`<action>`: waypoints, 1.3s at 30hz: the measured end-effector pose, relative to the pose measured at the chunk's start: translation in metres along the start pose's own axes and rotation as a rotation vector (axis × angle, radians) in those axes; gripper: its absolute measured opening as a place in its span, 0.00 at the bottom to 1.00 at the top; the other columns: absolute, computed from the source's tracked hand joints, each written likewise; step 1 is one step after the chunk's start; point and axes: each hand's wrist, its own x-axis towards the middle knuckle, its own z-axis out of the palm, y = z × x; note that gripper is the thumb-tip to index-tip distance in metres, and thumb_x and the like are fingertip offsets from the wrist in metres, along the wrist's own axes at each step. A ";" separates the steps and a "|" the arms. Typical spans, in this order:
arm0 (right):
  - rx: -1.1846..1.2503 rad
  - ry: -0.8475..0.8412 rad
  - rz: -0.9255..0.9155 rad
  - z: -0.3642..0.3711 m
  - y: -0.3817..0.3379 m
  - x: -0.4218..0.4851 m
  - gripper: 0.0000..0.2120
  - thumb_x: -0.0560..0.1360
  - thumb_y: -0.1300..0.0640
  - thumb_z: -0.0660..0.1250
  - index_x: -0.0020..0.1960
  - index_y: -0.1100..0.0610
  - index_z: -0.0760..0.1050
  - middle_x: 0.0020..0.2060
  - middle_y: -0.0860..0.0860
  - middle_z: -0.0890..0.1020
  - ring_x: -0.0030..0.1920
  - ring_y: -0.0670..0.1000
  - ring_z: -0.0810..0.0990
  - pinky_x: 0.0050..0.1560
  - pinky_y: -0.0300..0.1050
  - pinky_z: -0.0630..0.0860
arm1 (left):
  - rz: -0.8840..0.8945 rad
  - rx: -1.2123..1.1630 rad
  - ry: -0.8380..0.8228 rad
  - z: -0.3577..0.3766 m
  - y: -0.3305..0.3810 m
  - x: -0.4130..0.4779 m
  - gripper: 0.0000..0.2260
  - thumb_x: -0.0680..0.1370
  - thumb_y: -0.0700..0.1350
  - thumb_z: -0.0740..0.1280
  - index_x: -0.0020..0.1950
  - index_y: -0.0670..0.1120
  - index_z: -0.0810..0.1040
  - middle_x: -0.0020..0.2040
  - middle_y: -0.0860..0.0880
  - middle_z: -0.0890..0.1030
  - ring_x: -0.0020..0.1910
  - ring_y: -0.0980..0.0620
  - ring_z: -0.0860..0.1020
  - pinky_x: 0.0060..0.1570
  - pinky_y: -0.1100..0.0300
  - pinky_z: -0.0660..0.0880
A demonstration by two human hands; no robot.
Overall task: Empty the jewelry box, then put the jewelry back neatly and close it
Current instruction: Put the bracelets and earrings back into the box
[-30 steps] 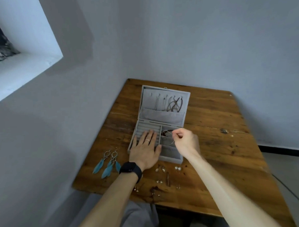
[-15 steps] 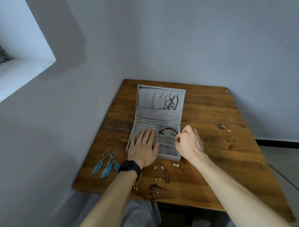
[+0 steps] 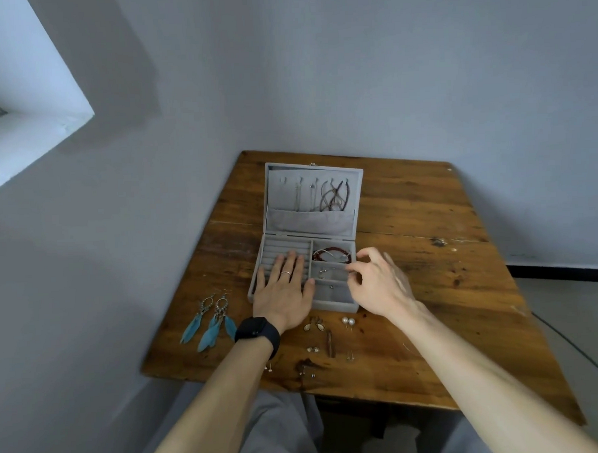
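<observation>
The grey jewelry box (image 3: pixel 335 307) stands open on the wooden table (image 3: pixel 430 289). Necklaces (image 3: pixel 334 197) hang inside its raised lid. A red bead bracelet (image 3: pixel 333 249) and a thin silver bangle (image 3: pixel 331 258) lie in the back right compartment; small pieces sit in the middle one. My left hand (image 3: pixel 283 292) rests flat on the ring rolls in the left half. My right hand (image 3: pixel 379 288) hovers at the box's right edge, thumb and forefinger loosely curled and apart, nothing visible between them.
Blue feather earrings (image 3: pixel 209 322) lie left of the box. Pearl earrings (image 3: pixel 348 321), shell earrings (image 3: pixel 314 325) and several small studs lie along the table's near edge. Walls close the table in on the left and behind. A cable (image 3: pixel 570 344) runs across the floor at the right.
My right hand carried the thin silver bangle down into the back right compartment, then drew back to the right and its fingers parted. My left hand stayed flat on the box.
</observation>
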 end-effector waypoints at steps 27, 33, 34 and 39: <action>0.166 0.306 -0.065 0.033 -0.027 -0.086 0.07 0.74 0.51 0.74 0.52 0.49 0.85 0.44 0.45 0.80 0.46 0.49 0.72 0.44 0.45 0.74 | 0.210 -0.125 0.361 -0.015 -0.010 -0.070 0.09 0.80 0.54 0.65 0.57 0.57 0.82 0.47 0.57 0.80 0.51 0.57 0.74 0.53 0.59 0.73; 0.100 0.297 -0.072 0.045 -0.040 -0.086 0.07 0.75 0.53 0.72 0.52 0.49 0.86 0.47 0.46 0.81 0.48 0.52 0.74 0.44 0.47 0.75 | 0.206 -0.020 0.350 0.001 0.009 -0.067 0.12 0.80 0.51 0.65 0.62 0.56 0.82 0.56 0.55 0.83 0.58 0.51 0.75 0.58 0.56 0.71; 0.095 0.305 -0.068 0.045 -0.042 -0.085 0.07 0.75 0.53 0.72 0.53 0.49 0.86 0.47 0.46 0.81 0.48 0.52 0.74 0.43 0.47 0.75 | 0.194 0.006 0.350 0.003 0.010 -0.067 0.12 0.81 0.51 0.65 0.61 0.56 0.82 0.56 0.54 0.83 0.58 0.51 0.75 0.57 0.55 0.70; 0.073 0.286 -0.093 0.045 -0.045 -0.081 0.07 0.76 0.50 0.71 0.52 0.48 0.86 0.45 0.47 0.80 0.48 0.52 0.73 0.43 0.48 0.74 | 0.153 -0.023 0.357 0.010 0.010 -0.065 0.10 0.81 0.51 0.64 0.60 0.55 0.82 0.53 0.52 0.84 0.56 0.50 0.76 0.55 0.55 0.72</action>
